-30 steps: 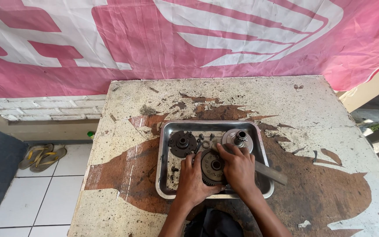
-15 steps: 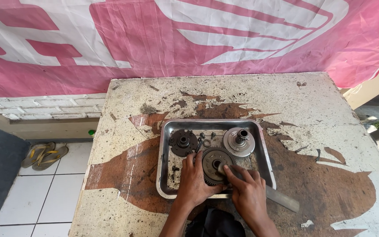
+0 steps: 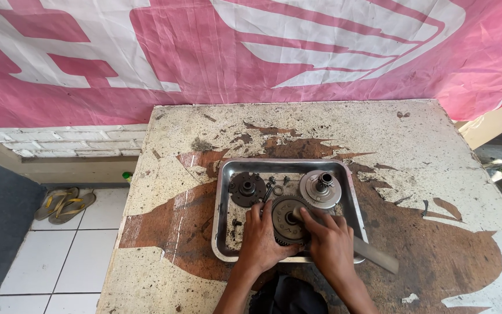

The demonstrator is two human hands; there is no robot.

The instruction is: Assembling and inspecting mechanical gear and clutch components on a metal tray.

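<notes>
A shallow metal tray (image 3: 223,192) sits on a worn table. In it lie a dark round hub (image 3: 247,188), a silver clutch-like drum (image 3: 319,188) and a dark toothed gear wheel (image 3: 284,216) at the front. My left hand (image 3: 261,238) rests on the gear's left edge. My right hand (image 3: 329,242) grips the gear's right side, with the index finger on its centre shaft. A flat grey metal bar (image 3: 376,254) sticks out to the right from under my right hand.
Small nuts and washers (image 3: 274,185) lie loose in the tray. The table top (image 3: 181,221) has peeling paint and brown patches. A pink and white banner (image 3: 251,52) hangs behind it. Sandals (image 3: 64,203) lie on the tiled floor at left.
My right hand came back from the silver drum to the near side of the tray and now sits on the gear wheel. My left hand stayed by the gear.
</notes>
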